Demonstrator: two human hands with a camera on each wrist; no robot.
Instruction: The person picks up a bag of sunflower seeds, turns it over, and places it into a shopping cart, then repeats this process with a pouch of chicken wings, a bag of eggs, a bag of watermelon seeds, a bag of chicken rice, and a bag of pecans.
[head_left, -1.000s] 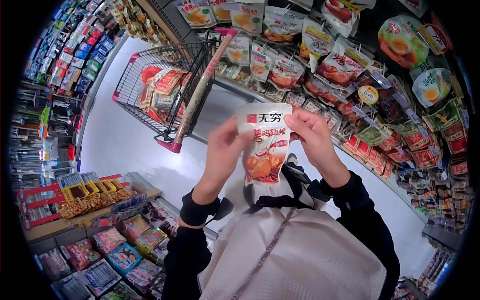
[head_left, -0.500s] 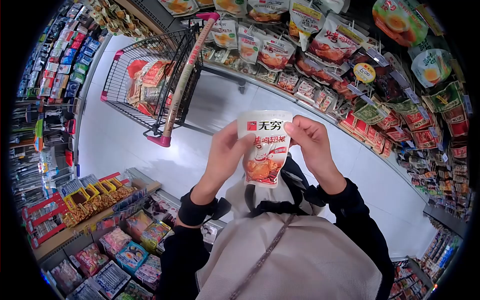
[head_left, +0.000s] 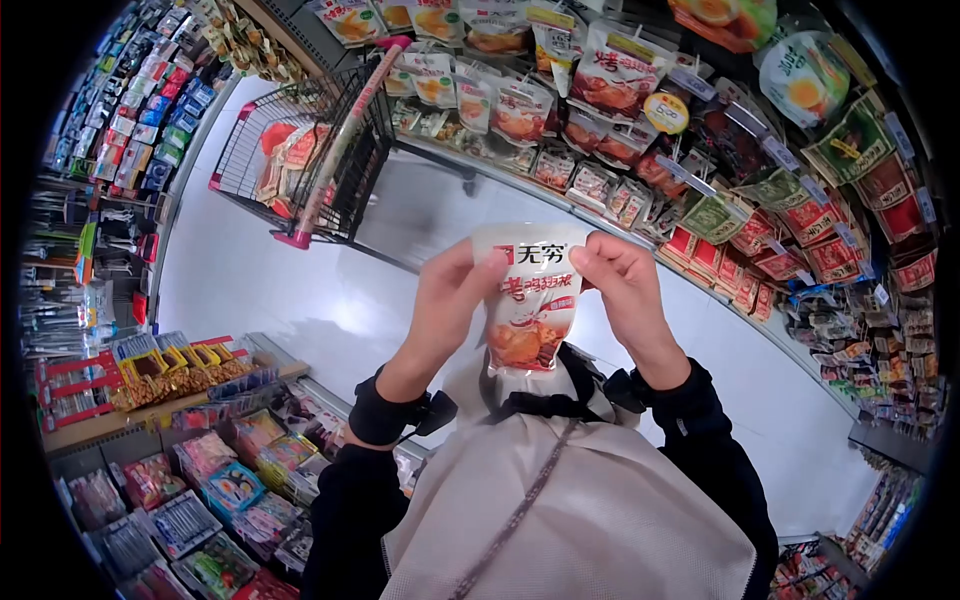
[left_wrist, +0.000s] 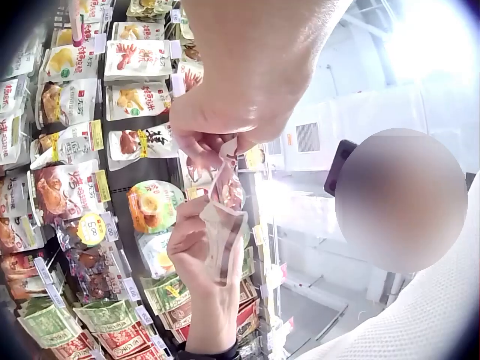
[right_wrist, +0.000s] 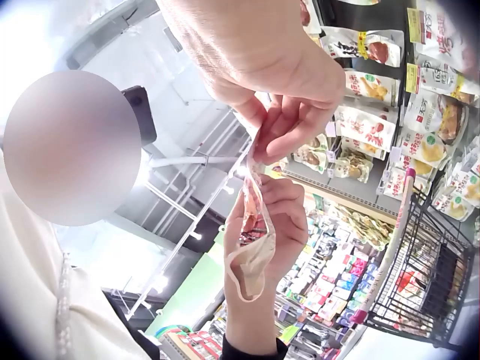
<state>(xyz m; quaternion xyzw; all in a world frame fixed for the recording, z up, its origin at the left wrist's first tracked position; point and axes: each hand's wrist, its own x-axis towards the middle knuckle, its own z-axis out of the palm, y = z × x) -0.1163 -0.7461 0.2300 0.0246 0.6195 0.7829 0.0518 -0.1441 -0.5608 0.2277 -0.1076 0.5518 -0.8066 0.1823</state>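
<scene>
A white and red snack pouch (head_left: 530, 318), with black and red lettering and a picture of roasted chicken, is held upright before the chest in the head view. My left hand (head_left: 443, 305) pinches its upper left edge, the thumb across the front over part of the red logo. On the opposite edge, my right hand (head_left: 625, 295) pinches the upper right side between thumb and curled fingers. Both wrist views show the pouch nearly edge-on, its wider bottom (right_wrist: 251, 270) bulging outward. The pouch's back is hidden in the head view.
A shopping cart (head_left: 340, 150) with red and cream packets in it stands ahead to the left. Hanging snack pouches (head_left: 612, 75) fill the shelf at front and right. A low display of packets (head_left: 235, 490) lies at lower left, and a crowded rack (head_left: 90, 260) lines the left side.
The head view has shifted, so cart and shelf goods sit further left. My left thumb has moved up onto the pouch's logo. Both hands keep hold of the pouch.
</scene>
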